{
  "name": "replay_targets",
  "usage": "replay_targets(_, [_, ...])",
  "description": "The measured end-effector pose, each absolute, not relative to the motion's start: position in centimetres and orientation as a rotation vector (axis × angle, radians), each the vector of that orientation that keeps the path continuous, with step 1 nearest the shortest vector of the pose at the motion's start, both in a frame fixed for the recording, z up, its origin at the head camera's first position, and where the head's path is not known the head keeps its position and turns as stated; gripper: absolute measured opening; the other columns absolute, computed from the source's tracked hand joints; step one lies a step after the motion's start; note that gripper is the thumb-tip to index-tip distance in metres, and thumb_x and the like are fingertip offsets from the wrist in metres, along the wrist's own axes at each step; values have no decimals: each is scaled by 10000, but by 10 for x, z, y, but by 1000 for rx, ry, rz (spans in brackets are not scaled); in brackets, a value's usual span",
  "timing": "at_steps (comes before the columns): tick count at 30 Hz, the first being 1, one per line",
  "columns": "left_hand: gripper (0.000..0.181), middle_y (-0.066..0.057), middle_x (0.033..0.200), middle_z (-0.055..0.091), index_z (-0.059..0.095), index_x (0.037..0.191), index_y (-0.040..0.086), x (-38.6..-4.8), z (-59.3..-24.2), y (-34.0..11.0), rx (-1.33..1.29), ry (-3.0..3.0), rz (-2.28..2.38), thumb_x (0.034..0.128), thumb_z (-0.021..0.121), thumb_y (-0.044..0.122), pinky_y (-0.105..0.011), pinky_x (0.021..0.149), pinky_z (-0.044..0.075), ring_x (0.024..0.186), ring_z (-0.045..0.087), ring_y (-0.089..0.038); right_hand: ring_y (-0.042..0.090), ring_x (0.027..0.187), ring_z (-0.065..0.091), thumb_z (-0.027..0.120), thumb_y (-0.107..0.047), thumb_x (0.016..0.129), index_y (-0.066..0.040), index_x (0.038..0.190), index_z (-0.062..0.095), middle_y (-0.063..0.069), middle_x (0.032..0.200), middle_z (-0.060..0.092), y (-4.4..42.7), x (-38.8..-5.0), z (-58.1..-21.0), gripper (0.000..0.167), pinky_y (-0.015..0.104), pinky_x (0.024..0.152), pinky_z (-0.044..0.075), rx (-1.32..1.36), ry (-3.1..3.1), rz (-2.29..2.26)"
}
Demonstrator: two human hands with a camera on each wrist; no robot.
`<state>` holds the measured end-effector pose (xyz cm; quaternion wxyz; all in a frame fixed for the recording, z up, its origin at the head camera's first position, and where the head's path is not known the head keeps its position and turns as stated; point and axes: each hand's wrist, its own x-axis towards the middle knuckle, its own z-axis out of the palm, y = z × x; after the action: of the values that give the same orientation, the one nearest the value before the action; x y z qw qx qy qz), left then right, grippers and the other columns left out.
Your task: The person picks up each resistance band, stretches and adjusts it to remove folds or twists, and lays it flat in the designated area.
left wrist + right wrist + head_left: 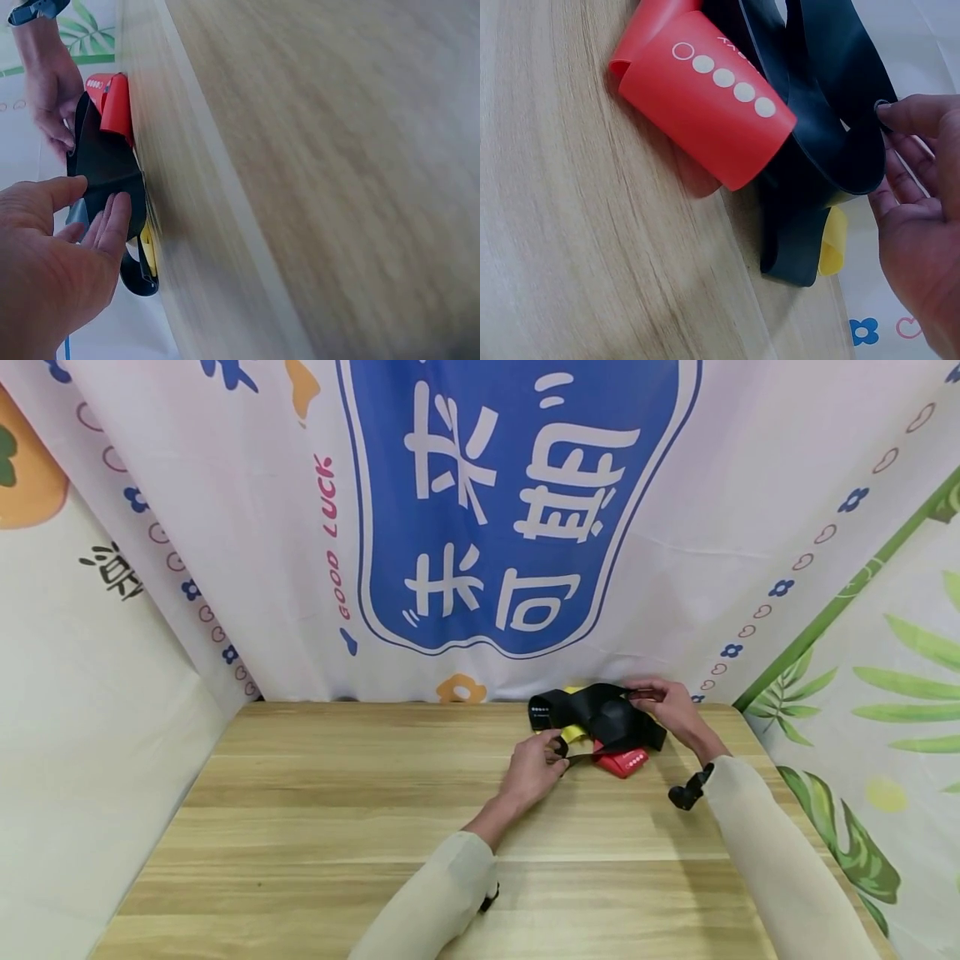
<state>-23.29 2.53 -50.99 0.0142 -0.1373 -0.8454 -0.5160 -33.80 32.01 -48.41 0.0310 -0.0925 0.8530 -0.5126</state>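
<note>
A pile of flat elastic loop bands lies at the far right of the table, against the curtain. Uppermost is a wide black resistance band [607,718], its loops raised and bent. My left hand [531,770] pinches the near left edge of this band between thumb and fingers. On the far right side, my right hand [667,706] pinches another edge of it, seen closer in the right wrist view. A red resistance band [705,105] with a row of white dots sits folded at the front. Part of a yellow resistance band [832,244] shows underneath; the rest is hidden.
The wooden table [337,827] spreads out to the left and front of the pile. Behind it hangs a white printed curtain [285,568] meeting the table's back edge. Patterned cloth walls [885,710] stand at both sides.
</note>
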Motion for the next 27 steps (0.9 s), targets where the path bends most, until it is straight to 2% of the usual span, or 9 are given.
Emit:
replay_targets(3, [503,-183,1149,748,609,1424,-44,-233,-510,25,-449,-2638,-1611,942,751,-22,-240,850,603,1010,771,-247,247,1125,725,671,6,1018,65,1368,646,311,1359,651,320,-336,-484,356,140,872,551,-267,2612,-1605])
replay_targets(9, [477,-137,1076,770,634,1401,-25,-235,-511,25,-477,-2633,-1569,935,732,-57,-220,837,594,971,767,-214,68,1016,695,722,-44,1002,42,1349,675,290,1348,669,322,-334,-483,360,129,856,540,-230,2621,-1591])
replay_targets(16, [451,-105,1025,785,664,1372,-6,-236,-510,25,-500,-2619,-1506,931,725,-77,-218,815,591,933,767,-200,142,1039,656,746,-118,1003,7,1310,711,253,1314,697,322,-332,-481,333,126,853,507,-185,2683,-1545])
replay_targets(21, [450,-96,1022,783,670,1376,13,-236,-510,24,-491,-2621,-1497,937,715,-78,-203,816,585,927,760,-169,120,1035,646,748,-147,1007,0,1293,715,201,1281,715,321,-331,-481,323,148,864,514,-170,2694,-1548])
replay_targets(27, [433,-135,1062,772,676,1369,14,-236,-511,21,-502,-2612,-1495,948,694,-92,-224,825,591,956,755,-201,99,1019,642,741,-159,1013,2,1291,711,187,1254,724,321,-330,-480,322,161,874,526,-168,2706,-1557])
